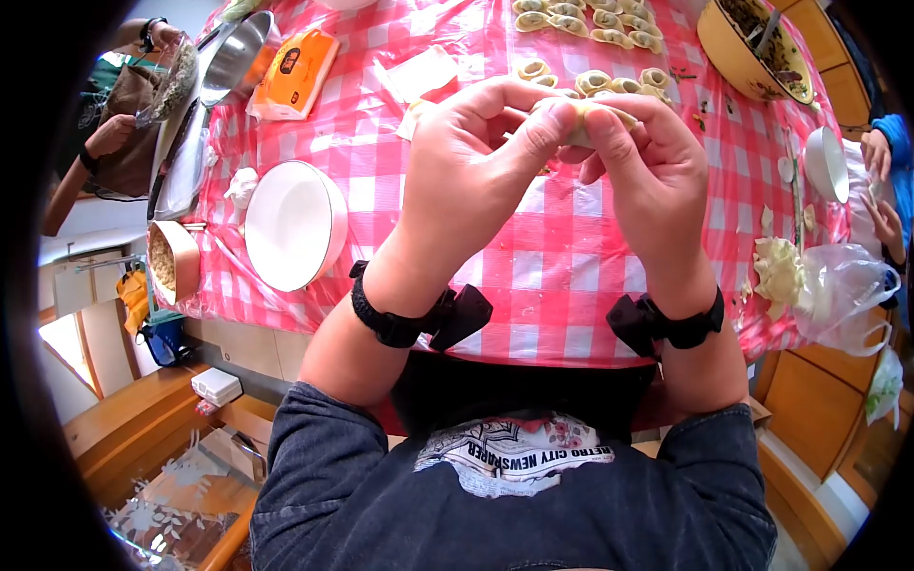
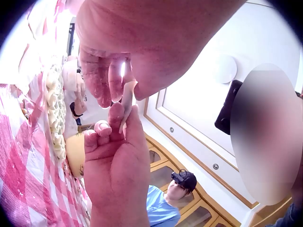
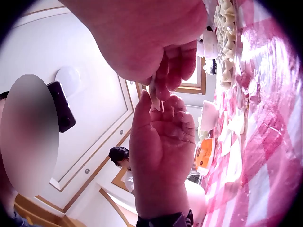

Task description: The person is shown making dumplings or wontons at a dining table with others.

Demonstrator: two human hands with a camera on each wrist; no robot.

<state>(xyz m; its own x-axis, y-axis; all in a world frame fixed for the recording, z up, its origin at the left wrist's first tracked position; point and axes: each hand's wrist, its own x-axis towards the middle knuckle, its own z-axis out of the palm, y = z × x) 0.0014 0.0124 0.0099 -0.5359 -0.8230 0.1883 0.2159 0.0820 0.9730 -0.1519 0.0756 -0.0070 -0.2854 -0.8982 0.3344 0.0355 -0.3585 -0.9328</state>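
Head | left hand (image 1: 471, 167), right hand (image 1: 657, 181) pinch dough (image 1: 579, 137) above checked tablecloth (image 1: 543, 271) | cabinet (image 1: 809, 414)

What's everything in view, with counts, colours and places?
Dough piece: one, pale, centre
Dumplings: over ten, pale, far side
Basin: one, yellow, right
Metal bowl: one, silver, far left
Tissue packet: one, orange, far left
Bowls: two, white, left, right
Cabbage leaf: one, pale, right
Plastic bag: one, clear, right
Tub: one, tan, left edge
Tablecloth: one, checked red, underneath
Bystanders: at least two, both sides
Shirt: one, dark, bottom
Wristbands: two, black, wearer's wrists
Left hand, right hand: one each, bare, centre
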